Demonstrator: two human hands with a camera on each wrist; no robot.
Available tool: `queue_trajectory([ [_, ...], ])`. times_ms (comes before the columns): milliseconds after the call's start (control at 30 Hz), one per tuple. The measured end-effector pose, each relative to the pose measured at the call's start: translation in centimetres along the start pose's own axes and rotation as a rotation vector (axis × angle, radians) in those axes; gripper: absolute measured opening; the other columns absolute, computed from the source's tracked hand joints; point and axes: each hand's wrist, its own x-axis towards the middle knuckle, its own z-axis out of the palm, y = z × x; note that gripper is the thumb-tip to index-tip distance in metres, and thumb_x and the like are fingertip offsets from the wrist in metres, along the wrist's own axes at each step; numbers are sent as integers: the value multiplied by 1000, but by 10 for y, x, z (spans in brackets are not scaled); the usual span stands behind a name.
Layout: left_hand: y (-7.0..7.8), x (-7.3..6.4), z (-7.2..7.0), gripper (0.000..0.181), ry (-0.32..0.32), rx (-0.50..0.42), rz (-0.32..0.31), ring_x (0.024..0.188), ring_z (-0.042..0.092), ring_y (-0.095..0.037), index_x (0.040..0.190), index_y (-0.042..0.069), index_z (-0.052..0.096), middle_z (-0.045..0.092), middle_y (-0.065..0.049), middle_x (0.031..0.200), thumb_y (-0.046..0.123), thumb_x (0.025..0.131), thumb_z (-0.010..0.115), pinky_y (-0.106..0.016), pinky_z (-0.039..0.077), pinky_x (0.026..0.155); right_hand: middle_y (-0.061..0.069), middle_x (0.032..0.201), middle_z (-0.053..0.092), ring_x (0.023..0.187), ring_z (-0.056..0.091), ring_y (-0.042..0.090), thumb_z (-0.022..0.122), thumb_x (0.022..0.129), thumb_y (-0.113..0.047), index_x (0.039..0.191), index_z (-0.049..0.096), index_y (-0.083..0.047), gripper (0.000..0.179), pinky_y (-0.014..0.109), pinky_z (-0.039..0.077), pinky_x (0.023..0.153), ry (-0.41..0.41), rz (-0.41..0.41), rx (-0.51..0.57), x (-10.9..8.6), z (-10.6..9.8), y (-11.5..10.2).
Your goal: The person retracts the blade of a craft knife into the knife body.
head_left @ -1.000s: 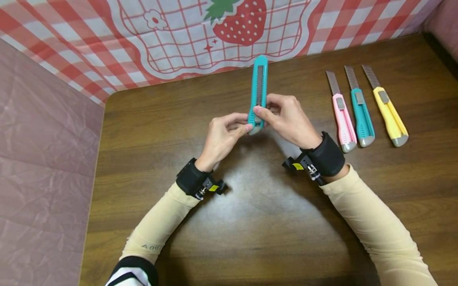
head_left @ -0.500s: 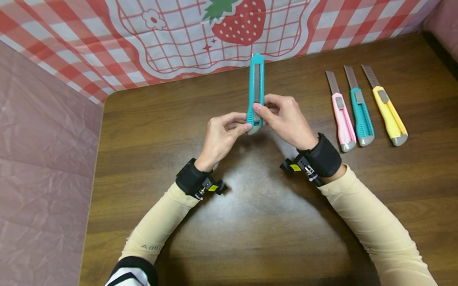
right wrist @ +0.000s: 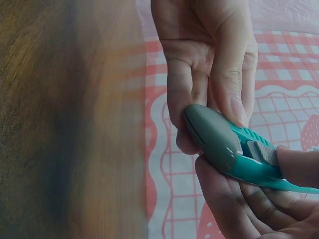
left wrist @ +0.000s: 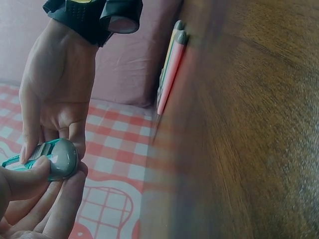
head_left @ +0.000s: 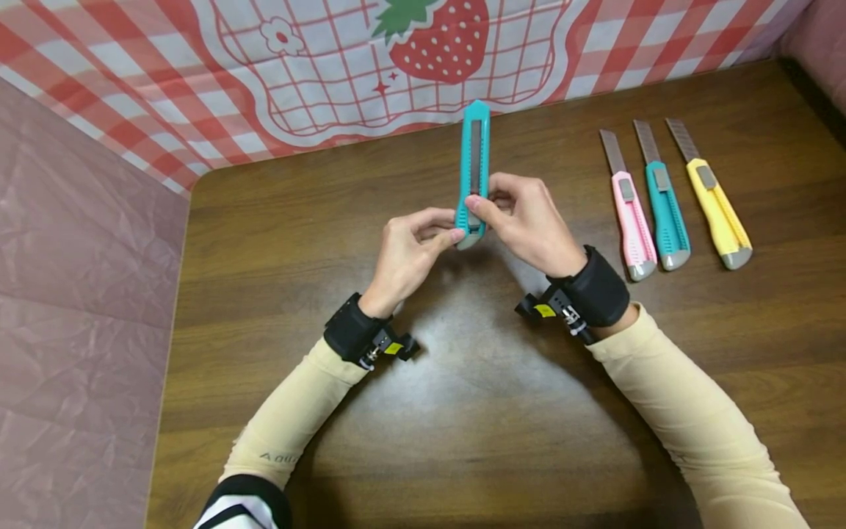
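A teal snap-off utility knife (head_left: pixel 475 154) stands raised over the table, tip up. No blade shows past its tip. My left hand (head_left: pixel 413 253) pinches the lower end beside the grey end cap (right wrist: pixel 212 137). My right hand (head_left: pixel 532 220) grips the same knife from the other side, its thumb on the grey slider (right wrist: pixel 263 152), which sits low near the cap. In the left wrist view, fingers of both hands surround the cap end. To the right lie three more utility knives with blades out: pink (head_left: pixel 636 228), teal (head_left: pixel 669 220) and yellow (head_left: pixel 720 217).
The brown wooden table (head_left: pixel 463 426) stretches under both arms. A red-and-white checked cloth with a strawberry print (head_left: pixel 443 44) hangs along its back edge. Pinkish fabric (head_left: pixel 79 308) covers the left side, and more shows at the top right corner.
The held knife has turned slightly, and its tip has shifted a little left. My right hand has moved slightly left with it. The three lying knives stay put.
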Motion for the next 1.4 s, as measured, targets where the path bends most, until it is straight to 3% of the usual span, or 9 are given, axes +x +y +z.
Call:
queue_trajectory([
  [167,-22,4,1,20,1,-12,-4,75,65,-12,101,2,68,70,-13,87,10,83,69,-29,58,72,7,84,66,73,64,12,57,92,-12,97,62,-1,13,22,51,57,-6,-6,-1,-1,0,0],
  [267,-26,5,1,20,9,-12,-3,75,65,-12,101,2,68,70,-12,87,11,82,70,-29,58,72,7,85,65,74,64,11,59,91,-11,98,62,-1,12,22,54,60,-15,-6,4,-1,0,0],
  [400,-10,4,0,19,14,3,-15,76,65,-16,100,-2,67,69,-18,87,6,83,68,-31,58,73,5,85,64,76,64,10,61,89,-9,98,60,-1,12,22,55,64,-19,-6,1,-1,2,-1],
  [633,-11,4,-2,19,9,-9,-44,77,65,-14,101,-1,67,69,-14,88,6,83,69,-30,57,75,4,86,64,77,64,8,61,90,-13,100,61,-3,14,21,53,61,-13,9,-25,0,2,0],
  [800,9,0,-2,20,0,-16,-60,79,65,-20,102,-8,64,67,-22,89,0,84,66,-31,57,76,4,87,65,78,63,8,61,90,-14,101,62,-4,15,21,52,60,-6,22,-36,0,3,1],
  [1133,9,1,-2,21,-1,-29,-45,80,65,-22,102,-10,63,66,-25,90,-2,83,66,-30,58,76,4,83,63,71,62,7,64,89,-18,101,62,-5,18,23,48,55,33,25,-100,0,4,0],
  [1400,11,1,-3,29,-8,4,14,83,63,-25,110,-9,58,66,-24,93,-4,83,65,-38,57,78,10,83,64,70,62,10,65,88,-17,104,62,-2,23,20,48,54,56,19,-134,1,6,0],
])
